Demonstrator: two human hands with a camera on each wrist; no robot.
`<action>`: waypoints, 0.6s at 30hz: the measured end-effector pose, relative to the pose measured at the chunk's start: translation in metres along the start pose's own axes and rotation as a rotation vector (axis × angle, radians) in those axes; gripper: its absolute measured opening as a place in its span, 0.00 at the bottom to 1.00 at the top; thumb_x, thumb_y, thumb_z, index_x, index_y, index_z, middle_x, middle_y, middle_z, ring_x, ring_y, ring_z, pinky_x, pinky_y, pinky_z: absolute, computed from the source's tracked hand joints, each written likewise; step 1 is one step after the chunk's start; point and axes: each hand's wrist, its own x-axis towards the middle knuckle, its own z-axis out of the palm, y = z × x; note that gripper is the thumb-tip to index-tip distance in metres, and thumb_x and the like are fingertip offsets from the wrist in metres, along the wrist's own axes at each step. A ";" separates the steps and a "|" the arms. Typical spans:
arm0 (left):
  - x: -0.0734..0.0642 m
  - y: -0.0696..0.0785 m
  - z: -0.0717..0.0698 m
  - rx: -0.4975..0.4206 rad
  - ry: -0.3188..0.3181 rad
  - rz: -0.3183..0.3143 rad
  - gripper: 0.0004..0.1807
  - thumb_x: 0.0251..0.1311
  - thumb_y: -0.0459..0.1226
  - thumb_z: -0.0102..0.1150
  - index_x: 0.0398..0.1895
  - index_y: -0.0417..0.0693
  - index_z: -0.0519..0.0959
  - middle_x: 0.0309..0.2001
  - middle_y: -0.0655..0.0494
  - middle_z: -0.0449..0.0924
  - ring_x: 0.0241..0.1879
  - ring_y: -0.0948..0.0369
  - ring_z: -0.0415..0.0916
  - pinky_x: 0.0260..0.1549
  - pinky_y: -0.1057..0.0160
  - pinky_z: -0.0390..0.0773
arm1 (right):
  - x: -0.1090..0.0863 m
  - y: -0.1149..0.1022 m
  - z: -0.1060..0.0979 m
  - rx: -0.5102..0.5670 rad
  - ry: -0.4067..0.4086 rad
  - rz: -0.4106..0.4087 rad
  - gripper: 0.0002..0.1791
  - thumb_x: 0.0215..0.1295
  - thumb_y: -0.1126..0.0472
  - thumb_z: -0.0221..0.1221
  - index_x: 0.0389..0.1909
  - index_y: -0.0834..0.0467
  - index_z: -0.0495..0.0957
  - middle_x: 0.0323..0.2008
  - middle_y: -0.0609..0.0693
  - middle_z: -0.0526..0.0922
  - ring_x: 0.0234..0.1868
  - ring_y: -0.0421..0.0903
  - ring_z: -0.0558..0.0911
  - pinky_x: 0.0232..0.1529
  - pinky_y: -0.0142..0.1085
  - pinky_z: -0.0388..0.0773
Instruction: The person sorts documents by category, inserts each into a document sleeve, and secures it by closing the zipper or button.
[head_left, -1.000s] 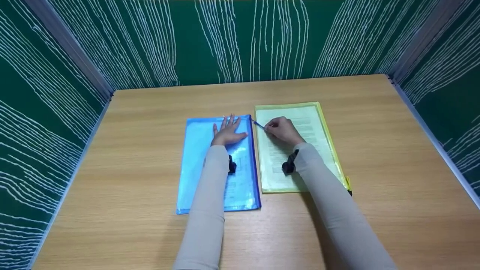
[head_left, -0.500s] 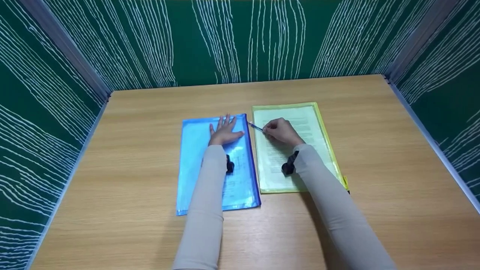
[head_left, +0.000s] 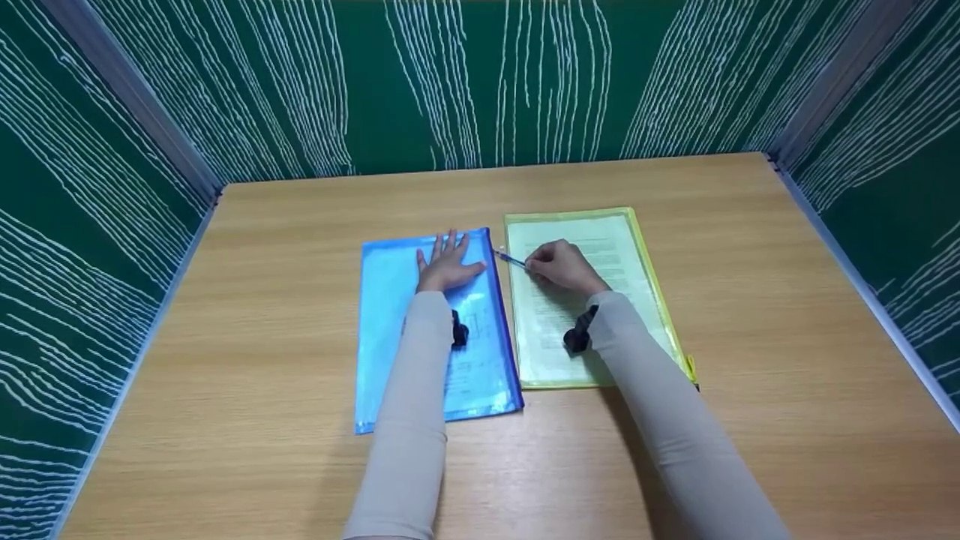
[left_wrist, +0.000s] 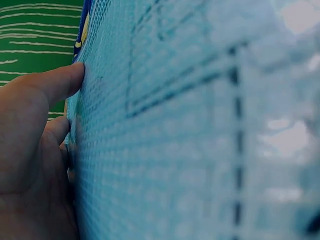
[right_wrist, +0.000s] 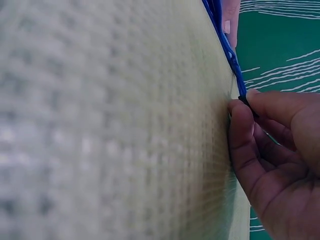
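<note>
A blue zip folder point(head_left: 472, 375) with papers inside lies on the left. My left hand point(head_left: 448, 265) rests flat on its upper part, fingers spread and thumb toward the zip edge; the left wrist view shows the thumb point(left_wrist: 65, 82) against the mesh surface. Beside it, my right hand point(head_left: 564, 264) pinches the far end of a blue zipper pull point(head_left: 510, 259) stretched out from the folder's upper right edge. Its black tip point(right_wrist: 243, 100) shows between thumb and forefinger in the right wrist view. Beneath this hand is a yellow zip folder point(head_left: 592, 219) holding printed sheets.
The wooden table point(head_left: 285, 300) carries both folders side by side, with a narrow gap between them. Yellow's own zipper pull point(head_left: 691, 366) hangs at its lower right corner. Green walls point(head_left: 405, 90) with white lines enclose the back and sides.
The right hand and the pinched zipper pull have shifted slightly down along the blue folder's edge. That folder has turned a little, its top going left. The left hand stays flat on it.
</note>
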 end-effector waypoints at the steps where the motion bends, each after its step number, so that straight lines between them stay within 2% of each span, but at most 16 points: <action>1: 0.001 0.001 -0.001 0.000 0.006 -0.004 0.43 0.64 0.62 0.44 0.77 0.61 0.42 0.78 0.58 0.30 0.77 0.54 0.21 0.69 0.42 0.20 | 0.000 0.000 -0.001 0.001 -0.006 -0.006 0.12 0.68 0.59 0.57 0.41 0.64 0.83 0.29 0.51 0.82 0.27 0.39 0.78 0.27 0.28 0.75; 9: 0.001 -0.002 0.001 -0.026 -0.005 0.001 0.43 0.64 0.62 0.44 0.77 0.61 0.43 0.78 0.58 0.30 0.76 0.54 0.21 0.69 0.42 0.19 | -0.003 0.003 -0.001 -0.001 -0.019 -0.011 0.12 0.68 0.59 0.56 0.41 0.64 0.83 0.30 0.52 0.83 0.28 0.39 0.79 0.30 0.28 0.77; 18: 0.002 0.000 -0.005 -0.024 0.004 0.000 0.43 0.64 0.62 0.44 0.77 0.61 0.43 0.78 0.58 0.29 0.76 0.55 0.20 0.69 0.42 0.19 | -0.001 -0.002 -0.004 -0.042 -0.030 -0.042 0.12 0.68 0.60 0.57 0.42 0.64 0.83 0.34 0.55 0.84 0.31 0.41 0.80 0.33 0.29 0.78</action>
